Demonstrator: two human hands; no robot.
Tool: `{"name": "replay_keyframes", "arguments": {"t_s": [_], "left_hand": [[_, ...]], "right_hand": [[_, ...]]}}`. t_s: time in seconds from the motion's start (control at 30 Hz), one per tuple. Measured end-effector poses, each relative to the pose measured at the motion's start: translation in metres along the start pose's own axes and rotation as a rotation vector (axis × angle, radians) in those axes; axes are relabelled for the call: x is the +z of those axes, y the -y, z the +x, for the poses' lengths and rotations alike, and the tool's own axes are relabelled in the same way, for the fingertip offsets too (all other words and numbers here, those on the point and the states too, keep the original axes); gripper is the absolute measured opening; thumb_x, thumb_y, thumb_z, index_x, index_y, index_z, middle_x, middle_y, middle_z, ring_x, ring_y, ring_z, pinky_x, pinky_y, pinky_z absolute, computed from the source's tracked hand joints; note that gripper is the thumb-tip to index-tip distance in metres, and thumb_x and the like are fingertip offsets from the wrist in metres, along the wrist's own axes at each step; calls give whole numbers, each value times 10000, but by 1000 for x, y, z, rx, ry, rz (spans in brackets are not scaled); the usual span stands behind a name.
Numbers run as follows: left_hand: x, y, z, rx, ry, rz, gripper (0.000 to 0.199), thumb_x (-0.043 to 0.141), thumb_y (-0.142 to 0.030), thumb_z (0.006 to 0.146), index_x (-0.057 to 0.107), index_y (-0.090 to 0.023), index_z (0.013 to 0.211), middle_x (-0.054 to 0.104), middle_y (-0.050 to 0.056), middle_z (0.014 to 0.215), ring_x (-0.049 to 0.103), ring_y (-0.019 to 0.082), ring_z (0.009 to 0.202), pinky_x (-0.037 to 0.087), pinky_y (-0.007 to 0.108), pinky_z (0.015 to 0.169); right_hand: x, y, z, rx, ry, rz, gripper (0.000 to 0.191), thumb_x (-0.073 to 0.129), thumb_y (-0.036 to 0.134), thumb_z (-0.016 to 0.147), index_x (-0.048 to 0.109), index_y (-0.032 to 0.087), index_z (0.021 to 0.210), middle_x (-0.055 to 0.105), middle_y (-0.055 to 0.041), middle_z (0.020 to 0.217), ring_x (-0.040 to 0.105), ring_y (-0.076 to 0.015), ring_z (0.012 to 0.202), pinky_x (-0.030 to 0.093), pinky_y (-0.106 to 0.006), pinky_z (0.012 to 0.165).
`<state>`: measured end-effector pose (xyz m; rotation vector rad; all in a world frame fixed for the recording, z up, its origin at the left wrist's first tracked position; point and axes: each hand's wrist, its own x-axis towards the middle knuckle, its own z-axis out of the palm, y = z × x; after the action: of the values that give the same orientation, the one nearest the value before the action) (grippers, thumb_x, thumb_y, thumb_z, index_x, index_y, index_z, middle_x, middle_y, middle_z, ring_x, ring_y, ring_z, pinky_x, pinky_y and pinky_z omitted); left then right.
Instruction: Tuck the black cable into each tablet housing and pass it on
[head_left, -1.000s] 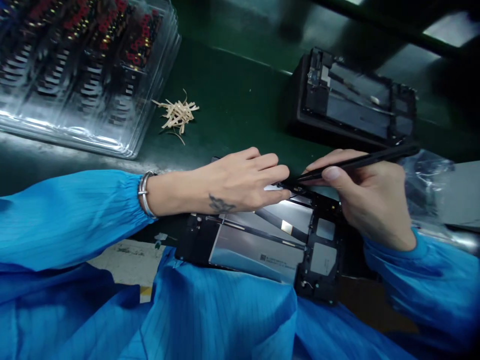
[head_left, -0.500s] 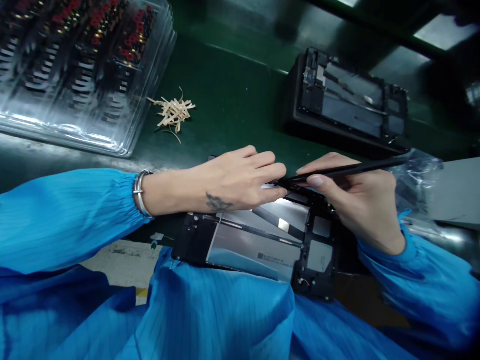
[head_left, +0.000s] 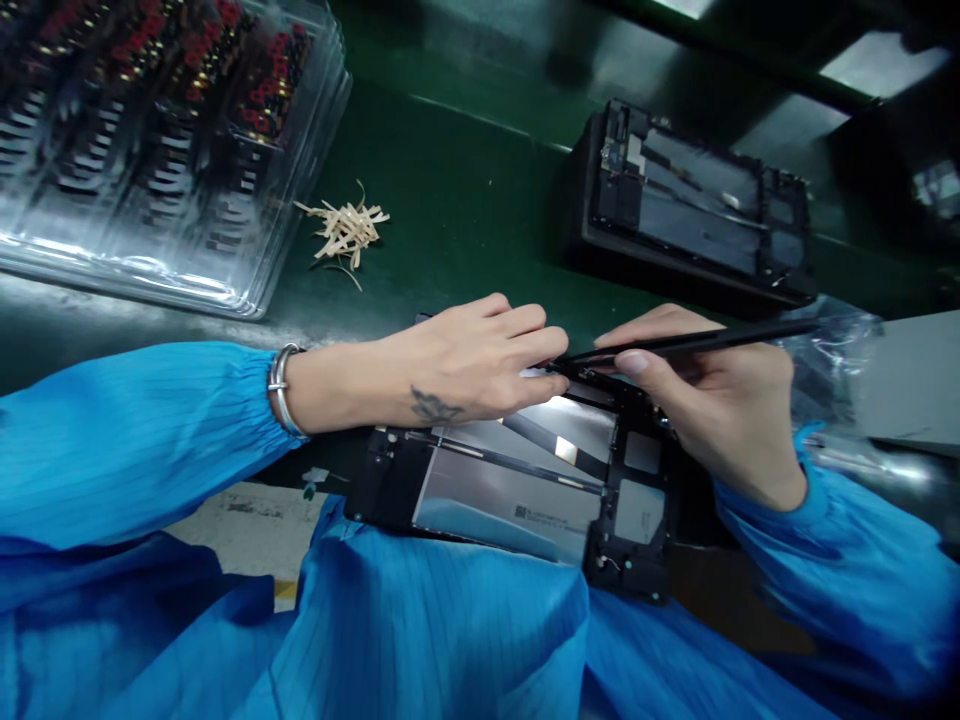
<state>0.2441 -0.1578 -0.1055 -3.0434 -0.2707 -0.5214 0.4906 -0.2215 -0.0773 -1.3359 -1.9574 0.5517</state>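
An opened tablet (head_left: 517,490) lies in front of me, with silver battery panels, ribbon cables and a black frame showing. My left hand (head_left: 465,360) reaches over its upper part, thumb and forefinger pinched together at the far edge. Whatever those fingertips hold is too small and too hidden to name. Black tweezers (head_left: 697,340) are gripped in my right hand (head_left: 712,410), their tips meeting the left fingertips above the tablet. The left hand covers the tablet's upper left part.
Opened tablets (head_left: 697,200) lie stacked at the back right. Clear plastic trays (head_left: 225,260) with circuit parts stand at the left, beside a heap of pale paper strips (head_left: 349,230). A clear plastic bag (head_left: 829,365) and a pale box (head_left: 911,380) are at the right.
Both hands and the tweezers have kept nearly the same position; the tweezer tips and left fingertips sit very slightly further left. The tablet has not visibly moved.
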Motion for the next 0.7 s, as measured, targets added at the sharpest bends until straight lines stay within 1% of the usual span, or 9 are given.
{"name": "replay_keyframes", "arguments": {"t_s": [0.07,0.13,0.2,0.23,0.27,0.33,0.4,0.53,0.7], "left_hand": [[0,0,-1,-3,8,-14,303,430,-123,1064,685,-228,1190,681,100,1102,591,207,984,402,344,734],[-1,2,-2,-7,9,-69,273,458,-108,1043,694,-206,1137,683,107,1107,591,214,975,419,346,742],[-2,4,-3,-46,-19,-179,244,458,-122,1048,692,-173,1094,684,112,1111,597,214,969,445,341,752],[-2,5,-3,-87,-47,-256,238,451,-141,1061,686,-159,1094,683,109,1112,604,205,966,458,332,760],[-2,6,-3,-140,-80,-340,237,445,-162,1073,679,-151,1105,684,101,1106,613,192,962,469,317,768],[-2,7,-2,-258,-138,-491,238,447,-186,1087,672,-146,1156,690,77,1097,634,159,963,484,287,797],[-2,8,1,-334,-142,-575,245,472,-193,1084,675,-156,1215,697,60,1111,650,143,982,490,273,838],[-1,4,7,-358,-53,-554,301,469,-199,1079,673,-157,1297,684,84,1182,648,177,1055,499,315,903],[-5,0,10,-359,70,-462,352,435,-150,1062,691,-152,1304,668,105,1198,625,213,1032,496,346,858]], "right_hand": [[-1,0,-1,16,-44,6,77,719,259,965,795,273,963,766,-9,932,711,-171,828,542,-289,634],[-2,0,-3,21,-154,19,86,721,262,966,804,244,958,765,-25,917,709,-168,827,548,-293,662],[-3,0,-6,3,-257,43,89,723,248,960,810,230,960,763,-37,909,709,-177,831,551,-311,685],[-2,1,-8,-9,-270,50,84,727,241,954,810,232,965,764,-37,911,709,-182,836,550,-320,691],[-2,1,-11,-17,-247,50,80,732,237,950,809,239,971,766,-33,919,709,-184,843,548,-326,695],[1,2,-14,-19,-146,44,72,740,235,946,803,252,976,774,-21,936,713,-183,860,554,-326,715],[4,2,-16,-39,-76,51,65,745,236,947,798,258,976,780,-8,934,719,-171,857,565,-311,728],[8,1,-16,-73,-51,60,78,751,240,943,801,277,992,787,-1,936,735,-175,860,591,-307,747],[8,1,-17,-54,-28,44,88,754,258,943,806,284,1009,790,-6,959,742,-186,872,609,-315,754]]}}
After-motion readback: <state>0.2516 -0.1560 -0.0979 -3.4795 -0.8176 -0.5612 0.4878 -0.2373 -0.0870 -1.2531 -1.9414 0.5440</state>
